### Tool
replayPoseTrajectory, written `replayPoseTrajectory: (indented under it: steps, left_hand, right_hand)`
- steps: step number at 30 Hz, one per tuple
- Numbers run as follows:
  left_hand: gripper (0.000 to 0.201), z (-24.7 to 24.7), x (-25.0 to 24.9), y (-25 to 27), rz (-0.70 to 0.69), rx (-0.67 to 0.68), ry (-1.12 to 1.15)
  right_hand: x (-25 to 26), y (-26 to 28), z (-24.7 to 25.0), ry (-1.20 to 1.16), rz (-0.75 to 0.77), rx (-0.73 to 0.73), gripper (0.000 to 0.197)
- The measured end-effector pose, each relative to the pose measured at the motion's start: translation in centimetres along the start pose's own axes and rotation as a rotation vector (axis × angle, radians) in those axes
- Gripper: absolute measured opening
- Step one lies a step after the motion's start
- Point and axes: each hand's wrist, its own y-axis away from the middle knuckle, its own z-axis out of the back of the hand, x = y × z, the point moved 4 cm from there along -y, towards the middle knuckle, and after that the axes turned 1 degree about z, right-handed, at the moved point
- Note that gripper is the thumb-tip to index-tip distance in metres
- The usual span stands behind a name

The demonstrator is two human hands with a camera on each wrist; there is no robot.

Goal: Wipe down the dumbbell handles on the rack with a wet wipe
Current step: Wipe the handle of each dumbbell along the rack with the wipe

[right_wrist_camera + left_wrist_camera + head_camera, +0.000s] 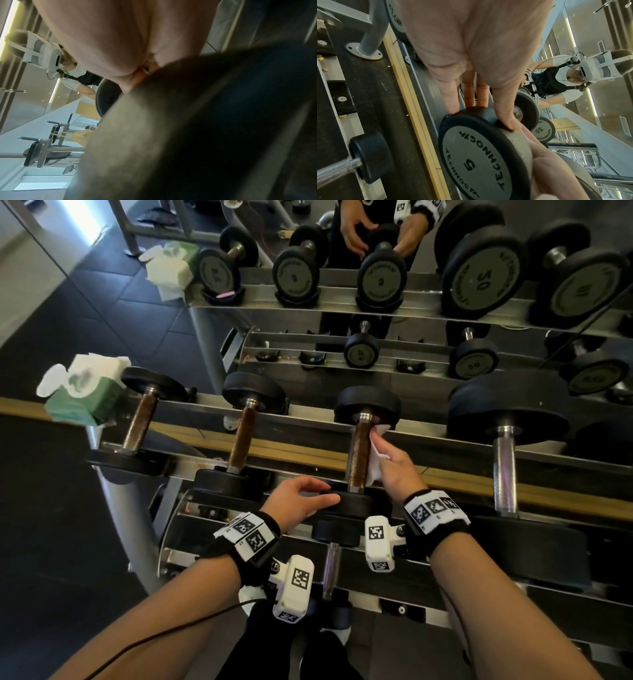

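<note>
A: Where is the wet wipe (375, 451)?
B: Bunched in the right hand (400, 465), pressed to the right side of the brown handle (358, 455) of the third dumbbell on the rack (308, 422).
A: And the left hand (298, 499)?
B: Its fingers (452, 97) and thumb curl over the near head (481, 155) of that dumbbell, marked 5.
A: What stands around it?
B: A green wipes pack (85, 392) on the rack's left end, two brown-handled dumbbells (138, 419) between, a chrome-handled dumbbell (505, 467) just right, and a mirror (376, 251) behind.
A: The right wrist view?
B: Mostly blocked by a blurred dark shape, probably a dumbbell head.
</note>
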Motion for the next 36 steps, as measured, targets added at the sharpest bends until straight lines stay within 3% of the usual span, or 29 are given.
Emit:
replayPoseTrajectory:
  steps: [4,7,12,18,23,25,27,31,33,36]
  left_hand:
    - [0.030,0.1,-0.2,-0.1,0.006,0.019,0.025]
    - [0.031,0.1,-0.4,-0.2,0.019,0.033,0.054]
    - [0.032,0.2,-0.2,-0.1,0.008,0.036,0.053]
    - [0.033,0.1,0.2,-0.3,0.009,0.024,0.099]
    - [0.031,-0.1,0.2,-0.2,0.000,0.003,0.115]
    - [0.031,-0.2,0.2,-0.2,0.004,-0.010,0.119]
    - [0.031,-0.2,0.2,-0.2,0.009,-0.009,0.132]
    - [0.030,-0.2,0.2,0.1,-0.005,0.007,0.115]
    - [0.029,-0.2,0.2,0.2,-0.014,0.005,0.112]
    - [0.029,-0.4,0.2,0.3,-0.029,-0.001,0.114]
  right_hand:
    - [-0.3,1.2,1.3,-0.022,-0.078,0.029,0.023]
    - [0.7,1.0,2.6,0.147,-0.121,0.043,0.022]
    - [3.4,0.1,2.8,0.123,0.053,-0.083,0.030]
    - [2.6,0.6,0.0,0.057,0.008,0.028,0.023]
    - [0.8,2.9,-0.1,0.121,-0.032,0.169,0.030]
    - [0.4,3.4,0.1,0.243,-0.036,0.224,0.023]
    - [0.8,3.0,1.2,0.351,0.019,0.183,0.022]
    - [2.4,1.5,3.6,0.276,0.192,-0.065,0.042]
    - [2.4,1.0,3.2,0.362,0.215,-0.027,0.048]
    - [1.3,0.5,1.2,0.371,0.134,0.056,0.038]
